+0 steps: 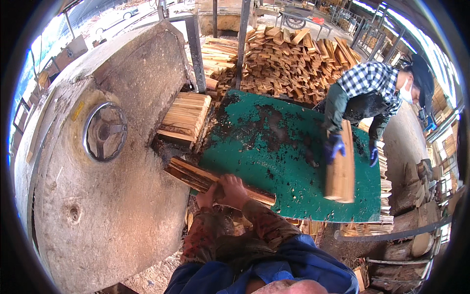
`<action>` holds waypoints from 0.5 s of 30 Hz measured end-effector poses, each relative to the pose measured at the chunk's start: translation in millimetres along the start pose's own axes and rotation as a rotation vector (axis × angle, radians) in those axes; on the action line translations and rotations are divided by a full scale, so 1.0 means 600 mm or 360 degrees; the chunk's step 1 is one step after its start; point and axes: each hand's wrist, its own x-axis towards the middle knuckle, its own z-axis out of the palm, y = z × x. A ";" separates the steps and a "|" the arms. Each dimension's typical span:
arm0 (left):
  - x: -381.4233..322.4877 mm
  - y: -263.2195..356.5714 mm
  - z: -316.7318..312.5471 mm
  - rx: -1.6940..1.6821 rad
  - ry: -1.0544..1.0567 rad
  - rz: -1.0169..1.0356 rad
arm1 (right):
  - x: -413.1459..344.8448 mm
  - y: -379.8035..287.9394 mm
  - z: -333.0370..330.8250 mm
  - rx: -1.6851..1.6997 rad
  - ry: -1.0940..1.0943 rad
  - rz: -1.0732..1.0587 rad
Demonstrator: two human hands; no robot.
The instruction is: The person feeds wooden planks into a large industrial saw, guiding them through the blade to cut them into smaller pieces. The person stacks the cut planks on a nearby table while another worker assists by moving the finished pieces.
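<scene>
Both of my hands are on a long bark-edged wood piece, which seems to be a few strips held together, at the near left edge of a worn green table. My left hand grips its near side; my right hand lies over the top with fingers bent round it. The far left end of the wood points at the dusty housing of a machine. Beyond it, a bundle of sawn wood strips rests against that housing.
A metal handwheel sits on the machine housing at left. Across the table, a co-worker in a checked shirt and gloves handles a wide board. Split wood is heaped behind the table, near upright metal posts.
</scene>
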 end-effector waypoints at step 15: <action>-0.015 0.033 -0.006 -0.0088 0.0019 -0.0022 | 0.008 -0.005 0.005 -0.0141 -0.0139 -0.0036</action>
